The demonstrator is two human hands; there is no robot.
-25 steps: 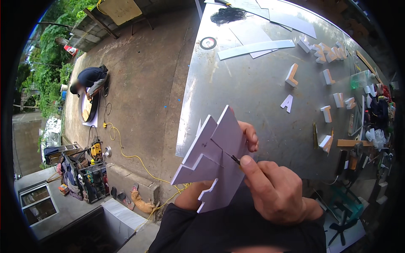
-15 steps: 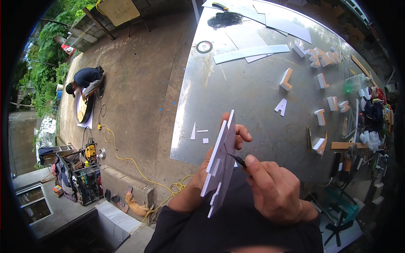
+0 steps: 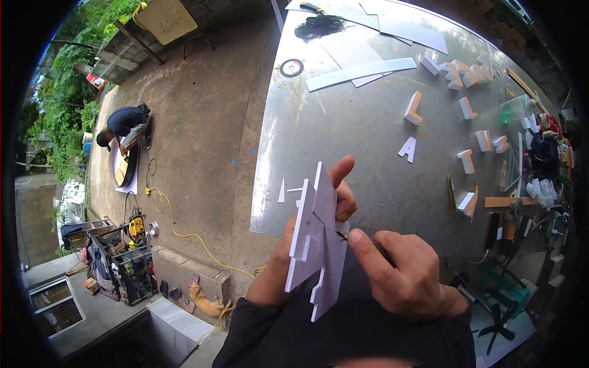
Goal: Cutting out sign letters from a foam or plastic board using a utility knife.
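Observation:
My left hand [image 3: 345,195] grips a white sheet of board [image 3: 330,264] from behind, holding it steeply tilted in front of my body. Its edges are stepped and notched, and dark lines cross its face. At the top, one finger sticks out past the board. My right hand [image 3: 406,275] is closed around a slim cutter knife [image 3: 343,236], whose dark tip is at the board's face near one of the lines. Most of the knife's handle is hidden in my fingers. Beyond, a flat white letter cutout [image 3: 407,149] lies on the metal table [image 3: 362,135].
Several block letters [image 3: 413,109] stand on the table's right half. Long white strips [image 3: 362,74] and a cutting disc [image 3: 291,67] lie farther back. White offcuts [image 3: 281,191] sit near the left edge. A co-worker [image 3: 127,126] bends over a round frame on the floor; a cat [image 3: 204,300] lies at lower left.
The board has turned so more of its face shows. My left hand's top finger now stretches outward. The knife tip has shifted slightly along the board, and the whole view has moved a little.

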